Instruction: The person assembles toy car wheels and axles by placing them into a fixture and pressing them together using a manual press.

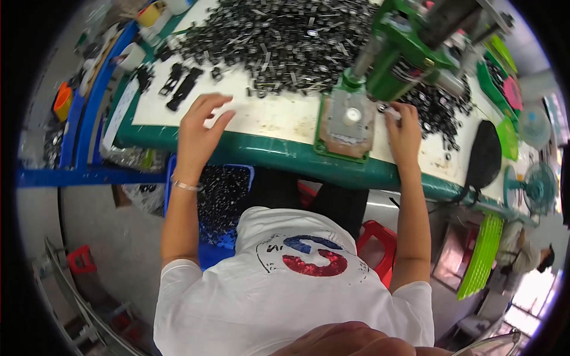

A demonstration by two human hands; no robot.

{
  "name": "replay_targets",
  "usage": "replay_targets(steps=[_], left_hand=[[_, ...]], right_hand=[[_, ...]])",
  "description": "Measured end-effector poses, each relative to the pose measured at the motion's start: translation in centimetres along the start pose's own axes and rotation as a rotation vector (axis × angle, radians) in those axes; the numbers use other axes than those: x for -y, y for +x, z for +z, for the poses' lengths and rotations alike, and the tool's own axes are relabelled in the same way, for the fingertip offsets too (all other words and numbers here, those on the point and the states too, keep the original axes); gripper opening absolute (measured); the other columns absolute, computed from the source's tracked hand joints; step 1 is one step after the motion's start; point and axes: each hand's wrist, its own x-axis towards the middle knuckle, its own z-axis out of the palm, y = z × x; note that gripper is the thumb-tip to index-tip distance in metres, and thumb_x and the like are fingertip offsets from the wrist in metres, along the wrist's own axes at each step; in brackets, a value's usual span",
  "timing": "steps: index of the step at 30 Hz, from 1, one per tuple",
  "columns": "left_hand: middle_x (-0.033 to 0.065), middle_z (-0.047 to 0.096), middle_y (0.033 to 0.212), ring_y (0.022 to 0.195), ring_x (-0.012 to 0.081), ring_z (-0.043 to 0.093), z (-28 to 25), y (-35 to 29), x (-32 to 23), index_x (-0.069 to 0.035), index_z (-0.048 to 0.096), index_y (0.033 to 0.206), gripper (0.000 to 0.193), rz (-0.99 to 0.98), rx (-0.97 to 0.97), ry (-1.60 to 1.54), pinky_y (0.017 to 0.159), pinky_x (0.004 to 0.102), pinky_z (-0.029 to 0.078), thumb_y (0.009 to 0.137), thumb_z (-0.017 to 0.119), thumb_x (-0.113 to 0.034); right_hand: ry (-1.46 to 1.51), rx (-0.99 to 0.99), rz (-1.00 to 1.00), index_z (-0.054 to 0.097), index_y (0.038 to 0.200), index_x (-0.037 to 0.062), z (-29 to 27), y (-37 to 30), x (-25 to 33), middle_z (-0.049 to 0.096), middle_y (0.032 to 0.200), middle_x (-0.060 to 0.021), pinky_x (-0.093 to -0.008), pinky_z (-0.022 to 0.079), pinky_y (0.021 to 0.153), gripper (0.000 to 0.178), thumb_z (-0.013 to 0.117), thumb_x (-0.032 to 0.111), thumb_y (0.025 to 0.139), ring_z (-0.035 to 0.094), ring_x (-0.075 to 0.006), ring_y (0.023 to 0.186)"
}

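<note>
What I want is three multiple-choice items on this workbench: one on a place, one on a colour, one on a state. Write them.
1. Where does the heap of small dark parts lie?
A) on the table
B) on the person's lap
C) in a drawer
2. What colour is the body of the press?
A) red
B) green
C) yellow
3. How is the left hand?
A) clenched in a fist
B) out of view
C) open, fingers spread

Answers: 1 A, the heap covers the far tabletop; 2 B, its housing is plainly green; 3 C, its fingers are spread over the white top.
</note>
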Motion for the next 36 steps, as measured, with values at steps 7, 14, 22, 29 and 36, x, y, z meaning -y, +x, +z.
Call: replay_targets(steps=[7, 14, 22, 29, 36], left_hand=[[0.0054, 0.060, 0.088, 0.071, 0.0159, 0.059, 9.9, 5.2, 1.3, -0.004, 0.071, 0.094, 0.016, -0.048, -0.004, -0.209, 0.064, 0.0273, 0.048, 0.081, 0.070, -0.014], [0.0042, 0.061, 0.081, 0.071, 0.0142, 0.058, 13.1, 7.4, -0.8, -0.006, 0.073, 0.092, 0.015, 0.085, 0.049, -0.354, 0.062, 0.0249, 0.045, 0.080, 0.071, -0.015], [0.0011, 0.063, 0.085, 0.071, 0.0075, 0.055, 8.9, 4.6, -0.7, -0.002, 0.072, 0.096, 0.014, -0.163, -0.025, -0.660, 0.064, 0.0196, 0.044, 0.085, 0.068, -0.009], [0.0051, 0.065, 0.084, 0.073, 0.0140, 0.060, 7.0, 1.1, 1.3, -0.001, 0.070, 0.097, 0.016, 0.102, 0.072, -0.072, 0.066, 0.0240, 0.047, 0.082, 0.067, -0.004], [0.0062, 0.063, 0.083, 0.074, 0.0210, 0.059, 6.9, 2.1, 0.6, -0.004, 0.071, 0.087, 0.011, 0.067, 0.081, 0.260, 0.065, 0.0313, 0.047, 0.077, 0.069, -0.008]], right_hand=[[-0.064, 0.013, -0.065, 0.064, 0.104, 0.0102, 0.3, 0.2, 0.8, 0.058, 0.102, -0.0082, -0.0363, 0.048, 0.075, 0.022, 0.065, 0.022, 0.085, 0.059, -0.0275, 0.092], [-0.078, 0.048, -0.053, 0.065, 0.100, 0.0111, 0.6, 0.9, 0.6, 0.058, 0.098, -0.0066, -0.0381, 0.048, 0.069, 0.019, 0.063, 0.024, 0.087, 0.061, -0.0280, 0.085], [0.001, 0.019, -0.017, 0.064, 0.099, 0.0080, 0.4, 0.4, 0.6, 0.060, 0.096, -0.0059, -0.0341, 0.047, 0.065, 0.017, 0.062, 0.021, 0.088, 0.061, -0.0232, 0.074], [0.220, -0.025, 0.043, 0.063, 0.103, 0.0020, 0.0, 0.0, 1.1, 0.062, 0.090, -0.0078, -0.0273, 0.046, 0.067, 0.020, 0.065, 0.010, 0.085, 0.055, -0.0161, 0.070], [0.550, 0.043, -0.092, 0.065, 0.108, 0.0001, -0.6, -0.5, 6.8, 0.060, 0.099, -0.0079, -0.0256, 0.046, 0.075, 0.026, 0.066, 0.005, 0.083, 0.057, -0.0141, 0.082]])
